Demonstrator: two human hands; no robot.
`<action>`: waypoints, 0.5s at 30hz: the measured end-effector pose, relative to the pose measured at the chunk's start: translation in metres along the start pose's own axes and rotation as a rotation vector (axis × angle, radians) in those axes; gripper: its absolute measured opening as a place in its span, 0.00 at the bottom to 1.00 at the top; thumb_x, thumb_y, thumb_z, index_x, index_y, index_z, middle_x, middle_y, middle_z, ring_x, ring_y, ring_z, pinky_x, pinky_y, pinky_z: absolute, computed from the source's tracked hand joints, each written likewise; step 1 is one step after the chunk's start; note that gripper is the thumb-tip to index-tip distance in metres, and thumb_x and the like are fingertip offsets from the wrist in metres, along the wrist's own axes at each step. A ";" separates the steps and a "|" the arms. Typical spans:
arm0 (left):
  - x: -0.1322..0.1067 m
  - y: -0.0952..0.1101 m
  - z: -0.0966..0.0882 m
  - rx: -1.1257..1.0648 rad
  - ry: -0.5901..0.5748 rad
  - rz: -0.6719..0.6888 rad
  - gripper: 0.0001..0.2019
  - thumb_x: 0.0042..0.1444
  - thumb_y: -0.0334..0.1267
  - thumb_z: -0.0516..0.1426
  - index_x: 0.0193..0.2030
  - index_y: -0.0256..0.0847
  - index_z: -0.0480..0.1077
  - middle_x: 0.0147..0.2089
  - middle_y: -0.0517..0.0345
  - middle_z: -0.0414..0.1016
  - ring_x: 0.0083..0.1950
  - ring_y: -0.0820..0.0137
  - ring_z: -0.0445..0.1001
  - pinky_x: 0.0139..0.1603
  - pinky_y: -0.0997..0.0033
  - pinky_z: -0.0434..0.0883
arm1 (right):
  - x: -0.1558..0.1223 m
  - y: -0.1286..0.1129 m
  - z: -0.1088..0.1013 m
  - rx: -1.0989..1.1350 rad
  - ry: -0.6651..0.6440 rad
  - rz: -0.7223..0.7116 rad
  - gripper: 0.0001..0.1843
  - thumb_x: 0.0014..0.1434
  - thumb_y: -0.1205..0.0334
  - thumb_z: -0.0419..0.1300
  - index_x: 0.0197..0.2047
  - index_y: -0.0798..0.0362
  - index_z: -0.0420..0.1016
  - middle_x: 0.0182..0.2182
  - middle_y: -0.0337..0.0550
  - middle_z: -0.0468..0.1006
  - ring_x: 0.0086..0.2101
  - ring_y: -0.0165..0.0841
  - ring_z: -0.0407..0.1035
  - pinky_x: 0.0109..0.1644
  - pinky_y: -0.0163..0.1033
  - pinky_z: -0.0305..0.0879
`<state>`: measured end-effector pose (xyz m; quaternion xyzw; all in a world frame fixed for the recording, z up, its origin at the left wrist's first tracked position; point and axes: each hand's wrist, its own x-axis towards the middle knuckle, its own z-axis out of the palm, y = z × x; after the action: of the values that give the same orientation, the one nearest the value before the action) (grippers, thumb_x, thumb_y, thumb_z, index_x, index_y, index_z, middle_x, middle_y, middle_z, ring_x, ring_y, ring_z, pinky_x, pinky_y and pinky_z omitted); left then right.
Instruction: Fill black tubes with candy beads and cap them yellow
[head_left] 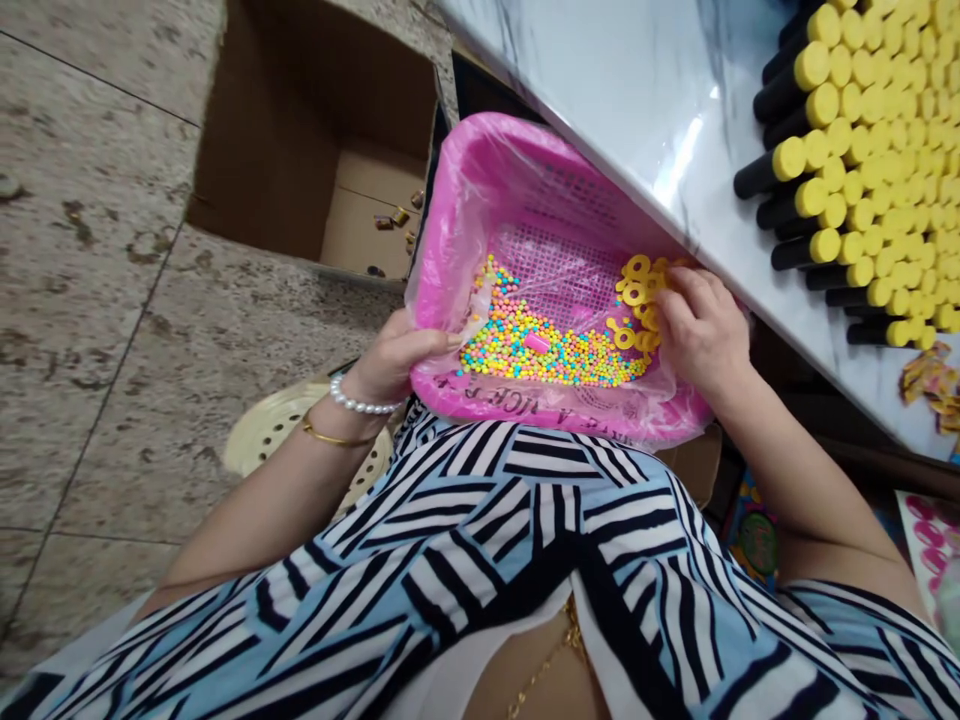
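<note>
Your right hand [701, 335] curls over yellow rings [636, 295] in the pink basket [450, 170]. Left hand [397, 358] rests half-open on its rim.

Pretty loud top here: a loose blouse [480, 560] in chunky black, white and pale blue stripes going every which way, like a broken-up zigzag. The right sleeve [862, 630] has the same print. There's a plain white panel [442, 680] down the front opening, with a thin gold chain [551, 665] lying just beside it. Jewelry-wise, just behind the left hand [394, 360] there's a pearl bracelet [364, 402] of round white beads, and a slim gold bangle [334, 433] sits a bit farther up the arm.
</note>
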<state>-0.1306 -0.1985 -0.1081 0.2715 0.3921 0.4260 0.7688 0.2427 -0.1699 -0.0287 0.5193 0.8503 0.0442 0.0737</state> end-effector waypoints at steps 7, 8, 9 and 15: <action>0.013 0.001 0.005 0.024 -0.033 -0.005 0.32 0.46 0.38 0.70 0.60 0.35 0.76 0.59 0.49 0.80 0.61 0.52 0.77 0.67 0.57 0.71 | 0.003 0.004 0.006 -0.007 -0.144 -0.193 0.17 0.71 0.63 0.51 0.56 0.50 0.77 0.65 0.56 0.71 0.65 0.52 0.59 0.61 0.59 0.61; 0.015 0.000 0.005 0.035 -0.025 -0.012 0.32 0.46 0.38 0.70 0.60 0.35 0.76 0.58 0.49 0.81 0.60 0.52 0.77 0.65 0.58 0.72 | 0.003 0.007 0.006 -0.028 -0.129 -0.130 0.17 0.71 0.63 0.51 0.55 0.51 0.78 0.64 0.57 0.71 0.63 0.53 0.60 0.60 0.58 0.61; 0.017 -0.001 0.004 0.048 -0.008 -0.024 0.32 0.46 0.39 0.70 0.60 0.36 0.76 0.56 0.50 0.82 0.58 0.52 0.78 0.62 0.59 0.73 | 0.002 0.008 0.006 -0.039 -0.108 -0.075 0.16 0.71 0.62 0.51 0.54 0.51 0.78 0.63 0.58 0.71 0.61 0.53 0.62 0.58 0.57 0.61; 0.023 0.004 -0.005 0.296 0.162 -0.018 0.24 0.52 0.43 0.71 0.55 0.39 0.78 0.51 0.57 0.81 0.54 0.60 0.75 0.60 0.63 0.70 | -0.001 -0.012 0.013 0.087 -0.252 -0.055 0.19 0.74 0.56 0.48 0.45 0.51 0.80 0.43 0.52 0.80 0.42 0.43 0.71 0.45 0.45 0.62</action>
<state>-0.1289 -0.1764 -0.1163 0.3430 0.5136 0.3771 0.6902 0.2345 -0.1764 -0.0430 0.5001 0.8492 -0.0601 0.1585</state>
